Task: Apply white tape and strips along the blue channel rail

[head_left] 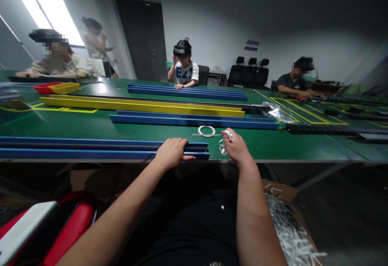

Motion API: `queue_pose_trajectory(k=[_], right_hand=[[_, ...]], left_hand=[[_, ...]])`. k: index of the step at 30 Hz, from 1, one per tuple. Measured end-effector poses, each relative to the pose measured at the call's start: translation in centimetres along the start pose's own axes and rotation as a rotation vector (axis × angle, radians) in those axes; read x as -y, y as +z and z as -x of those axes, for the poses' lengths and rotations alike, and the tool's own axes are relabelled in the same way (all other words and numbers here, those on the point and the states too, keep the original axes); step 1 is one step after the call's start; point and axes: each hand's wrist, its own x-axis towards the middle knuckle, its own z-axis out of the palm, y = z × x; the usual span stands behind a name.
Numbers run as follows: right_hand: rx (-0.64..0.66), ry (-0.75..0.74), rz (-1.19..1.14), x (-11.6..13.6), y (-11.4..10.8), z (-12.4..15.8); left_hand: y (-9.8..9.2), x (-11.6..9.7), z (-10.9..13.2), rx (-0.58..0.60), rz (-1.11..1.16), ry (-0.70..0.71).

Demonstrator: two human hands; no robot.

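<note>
My left hand (171,153) is closed over a long blue channel rail (91,153) near its right end, fingers on top and thumb along the near side. A dark strip runs inside that rail, which lies along the front table edge. Just right of the rail's end, my right hand (238,146) is closed on a crumpled white strip (228,136). A loop of the strip hangs under the fingers. A white tape ring (206,136) lies on the table between the hands, slightly farther back; a thin pale strip stretches beside it toward my right fingers.
Behind lie another blue rail (194,122), a yellow rail (142,106) and several blue rails (188,92). Red (47,87) and yellow trays (68,87) stand left. Black parts (333,129) lie right. Several people sit or stand beyond. Below right, a box holds white strips (291,229).
</note>
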Motion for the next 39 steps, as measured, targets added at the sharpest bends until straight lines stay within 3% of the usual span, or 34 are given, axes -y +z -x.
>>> queue_pose_trajectory(k=[6,11,13,16,19,24,32,39], right_hand=[[0.172,0.013,-0.152,-1.5,-0.1,0.1],[0.376,0.072,-0.581,-1.6,-2.4,1.2],[0.247,0.011,-0.902,-1.9,-3.2,1.6],[-0.228,-0.136,-1.335,-2.6,-3.5,1.6],[-0.549,-0.112,-1.362,-3.3,-2.8,1.0],[-0.738,0.061,-1.062,-4.8,-2.0,0.0],[-1.074,0.286,-1.214,-7.8,-4.1,-0.3],[-1.33,0.156,-1.063,-9.7,-8.0,0.0]], left_hand=[[0.0,-0.1,-0.1,0.022,-0.003,-0.016],[0.1,-0.1,-0.2,0.017,0.003,-0.006],[0.1,-0.1,-0.2,0.007,0.006,0.001],[0.3,0.0,-0.2,-0.001,0.01,0.008],[0.4,0.0,-0.2,-0.004,0.008,0.008],[0.3,0.0,-0.3,-0.002,0.006,0.006],[0.3,-0.2,-0.3,0.013,0.002,-0.001],[0.2,-0.2,-0.2,0.016,0.012,-0.011]])
